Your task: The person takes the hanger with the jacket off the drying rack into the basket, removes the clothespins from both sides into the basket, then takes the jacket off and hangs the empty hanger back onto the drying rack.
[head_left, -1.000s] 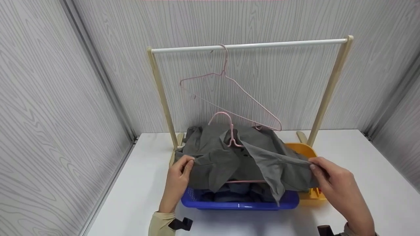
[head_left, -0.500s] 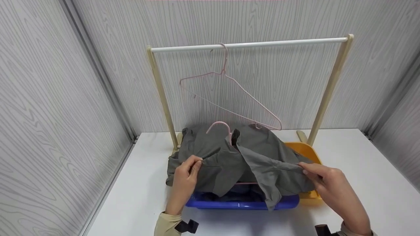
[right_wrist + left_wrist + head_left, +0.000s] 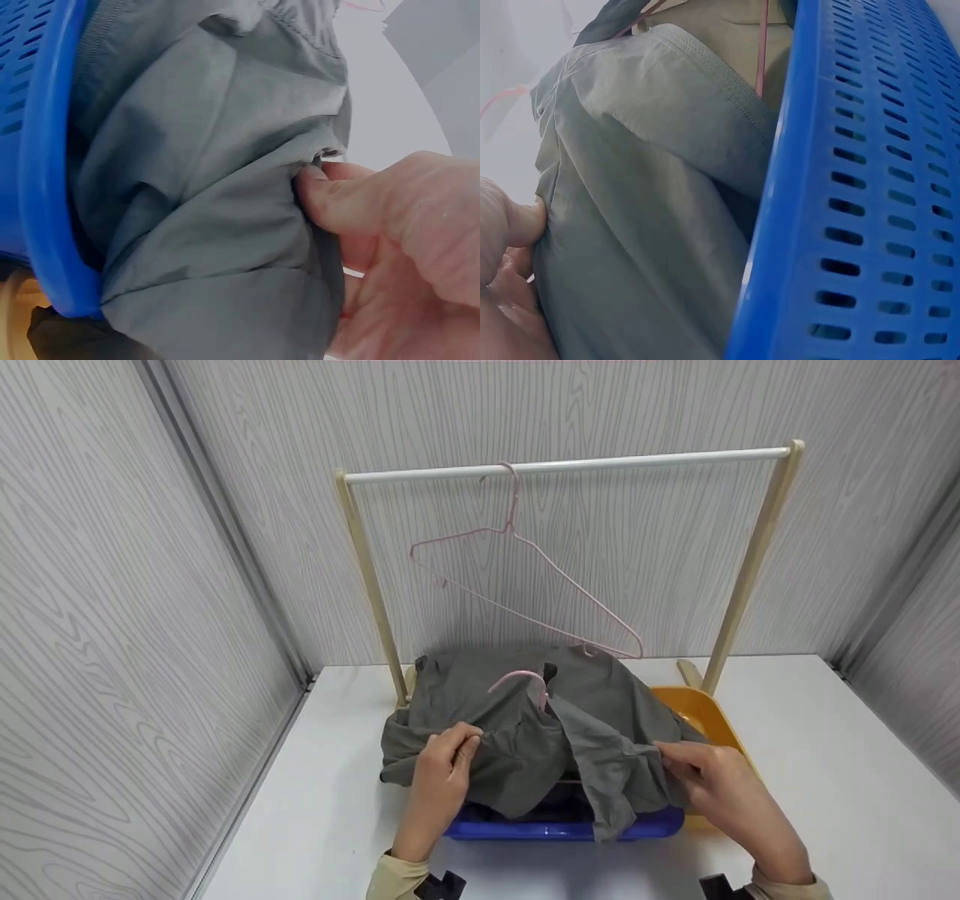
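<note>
A dark grey shirt (image 3: 480, 682) lies spread over a blue basket (image 3: 540, 831), its front parted in the middle. The hook of a pink hanger (image 3: 525, 673) pokes up through the neck opening; most of that hanger is hidden under the cloth. My left hand (image 3: 442, 780) pinches the left front of the shirt between thumb and fingers. On the other side my right hand (image 3: 720, 787) pinches the right front, and the fabric bunches at its thumb (image 3: 322, 195). In the left wrist view the cloth (image 3: 645, 195) hangs beside the perforated basket wall.
Behind the shirt stands a rack with a white rail (image 3: 637, 463) and wooden posts (image 3: 754, 562). A second pink hanger (image 3: 577, 585) dangles bare from the rail. An orange basket (image 3: 697, 709) sits partly under the shirt at right. Patterned walls enclose the white table (image 3: 300, 810).
Both hands have moved inward toward each other, drawing the two shirt fronts closer together. The hanger's hook in the shirt has sunk lower and toward me.
</note>
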`<action>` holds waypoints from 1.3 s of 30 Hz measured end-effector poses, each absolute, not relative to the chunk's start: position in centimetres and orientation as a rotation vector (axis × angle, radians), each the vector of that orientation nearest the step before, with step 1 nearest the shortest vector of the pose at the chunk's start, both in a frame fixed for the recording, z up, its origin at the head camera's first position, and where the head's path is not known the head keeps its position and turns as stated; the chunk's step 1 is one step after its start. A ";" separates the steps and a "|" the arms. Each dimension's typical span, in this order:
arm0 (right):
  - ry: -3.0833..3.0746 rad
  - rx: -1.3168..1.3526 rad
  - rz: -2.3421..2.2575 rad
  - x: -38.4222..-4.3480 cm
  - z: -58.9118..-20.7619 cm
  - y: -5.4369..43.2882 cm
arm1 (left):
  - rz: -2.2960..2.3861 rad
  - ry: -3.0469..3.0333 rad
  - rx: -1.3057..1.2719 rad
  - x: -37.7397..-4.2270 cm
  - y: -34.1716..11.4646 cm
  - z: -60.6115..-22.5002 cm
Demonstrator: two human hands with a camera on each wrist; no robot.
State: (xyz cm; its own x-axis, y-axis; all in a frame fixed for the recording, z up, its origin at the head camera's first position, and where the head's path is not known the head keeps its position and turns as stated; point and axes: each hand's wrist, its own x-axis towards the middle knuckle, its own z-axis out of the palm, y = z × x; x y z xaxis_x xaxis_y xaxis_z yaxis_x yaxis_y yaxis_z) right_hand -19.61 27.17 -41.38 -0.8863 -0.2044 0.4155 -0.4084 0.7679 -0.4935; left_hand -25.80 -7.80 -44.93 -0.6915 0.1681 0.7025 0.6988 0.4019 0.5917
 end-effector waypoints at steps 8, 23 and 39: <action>-2.440 0.507 0.810 -20.3 -41.7 27.9 | -1.219 -2.111 -0.729 -26.3 -9.7 -44.5; -2.342 0.353 0.852 -20.3 -41.6 29.5 | -0.953 -2.247 -0.693 -26.9 -12.0 -44.6; -2.538 0.419 0.876 -21.2 -42.5 27.6 | -0.781 -2.246 -0.627 -26.9 -7.9 -46.2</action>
